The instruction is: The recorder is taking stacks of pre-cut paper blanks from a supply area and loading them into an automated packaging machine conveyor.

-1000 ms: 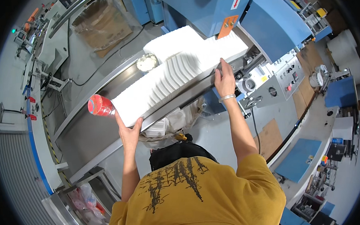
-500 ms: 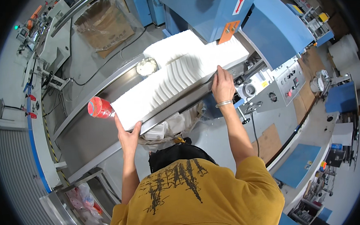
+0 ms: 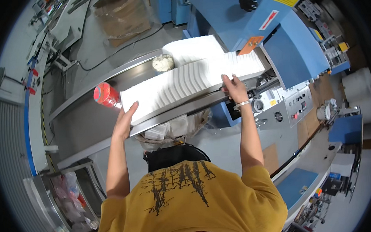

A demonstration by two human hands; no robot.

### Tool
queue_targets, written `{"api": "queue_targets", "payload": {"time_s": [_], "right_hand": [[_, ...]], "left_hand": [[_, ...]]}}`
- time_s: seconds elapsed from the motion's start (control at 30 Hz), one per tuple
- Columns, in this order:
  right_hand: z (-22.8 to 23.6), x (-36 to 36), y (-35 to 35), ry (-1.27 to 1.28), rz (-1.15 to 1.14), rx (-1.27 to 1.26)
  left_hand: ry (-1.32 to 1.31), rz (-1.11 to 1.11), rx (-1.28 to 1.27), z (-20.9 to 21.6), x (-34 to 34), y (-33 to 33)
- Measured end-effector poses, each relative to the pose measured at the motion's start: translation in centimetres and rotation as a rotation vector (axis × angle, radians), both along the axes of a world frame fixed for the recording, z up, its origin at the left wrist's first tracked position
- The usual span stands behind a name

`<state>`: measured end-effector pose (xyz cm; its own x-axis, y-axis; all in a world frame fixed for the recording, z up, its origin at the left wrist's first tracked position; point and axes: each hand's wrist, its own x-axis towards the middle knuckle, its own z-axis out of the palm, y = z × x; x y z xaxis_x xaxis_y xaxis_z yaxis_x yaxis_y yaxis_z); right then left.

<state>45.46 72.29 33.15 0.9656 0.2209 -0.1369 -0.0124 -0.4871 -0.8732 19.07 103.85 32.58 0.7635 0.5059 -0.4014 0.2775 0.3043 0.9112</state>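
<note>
A long row of thin white sheets [image 3: 188,81], packed face to face, lies along a metal trough [image 3: 85,117]. It reaches toward a blue machine at the right; a wavy stretch runs through its middle. My left hand [image 3: 125,119] grips the row's left end, thumb on the near top edge and the other fingers around the end. Against the near side, farther right, rests my right hand [image 3: 235,90], thumb and forefinger apart, the other fingers curled and partly hidden. A second white block [image 3: 192,49] sits behind the row. Beside it are a round cream-coloured piece [image 3: 163,63] and a red-wrapped cylinder [image 3: 105,95].
The blue machine [image 3: 226,17] with an orange bracket [image 3: 251,45] stands over the trough's right end. A control panel [image 3: 294,104] lies at the right. Below the trough, a plastic-lined container [image 3: 178,129] holds white pieces. A bagged cardboard box [image 3: 123,18] is on the floor.
My right hand has drawn down a little, its fingers more bent and the thumb apart. The left hand stays on the row's end. The whole view has shifted slightly.
</note>
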Motion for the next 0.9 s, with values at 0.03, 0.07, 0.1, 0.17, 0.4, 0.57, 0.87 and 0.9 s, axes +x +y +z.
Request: {"api": "queue_targets", "payload": {"time_s": [0.03,0.07,0.1,0.17,0.4,0.57,0.87,0.9], "right_hand": [[-0.5,1.3,-0.3,0.132,0.075,-0.009],[-0.9,2.3,-0.6,0.266,0.153,-0.02],[-0.2,2.9,-0.7,0.323,0.194,-0.055],[1.0,3.1,-0.7,0.338,0.205,-0.102],[3.5,2.3,1.4,0.355,0.313,-0.124],[4.2,-0.4,4.0,0.398,0.456,-0.25],[-0.8,-10.4,15.0,0.194,0.663,-0.273],[-1.4,-11.4,16.3,0.12,0.697,-0.246]], "left_hand": [[0.0,-0.039,0.025,0.6,0.4,0.0],[0.003,-0.074,0.049,1.0,0.8,-0.2],[0.024,-0.127,0.079,1.3,1.3,0.1],[0.049,-0.164,0.095,2.2,1.7,0.0],[0.114,-0.234,0.145,2.9,1.9,1.7],[0.079,-0.247,0.108,2.4,-0.6,4.6],[0.207,-0.078,0.052,2.8,-13.8,14.4],[0.209,-0.088,0.05,2.3,-15.7,15.6]]}}
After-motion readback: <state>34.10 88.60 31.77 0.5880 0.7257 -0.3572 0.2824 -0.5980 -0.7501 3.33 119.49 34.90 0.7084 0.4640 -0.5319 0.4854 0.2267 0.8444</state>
